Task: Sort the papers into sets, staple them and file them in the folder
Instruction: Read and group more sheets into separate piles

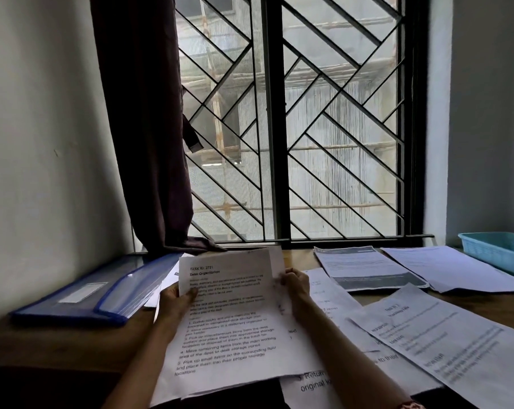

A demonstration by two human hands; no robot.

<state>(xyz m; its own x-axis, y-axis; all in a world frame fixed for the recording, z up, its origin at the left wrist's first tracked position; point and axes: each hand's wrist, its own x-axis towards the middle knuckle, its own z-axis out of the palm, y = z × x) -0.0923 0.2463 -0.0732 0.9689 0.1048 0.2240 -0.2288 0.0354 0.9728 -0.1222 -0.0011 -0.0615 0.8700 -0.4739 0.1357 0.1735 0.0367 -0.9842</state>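
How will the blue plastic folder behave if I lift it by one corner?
The blue plastic folder looks thin and glossy, so it would probably flex and feel slippery. Its flap seems open, so it may swing loose. It is likely light.

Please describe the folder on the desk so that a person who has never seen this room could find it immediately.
Start at the barred window and follow the dark curtain down to the wooden desk. The folder lies flat at the desk's left end, left of the sheets that both hands hold. It is the only blue, translucent plastic item there, with a pale label; everything beside it is white paper.
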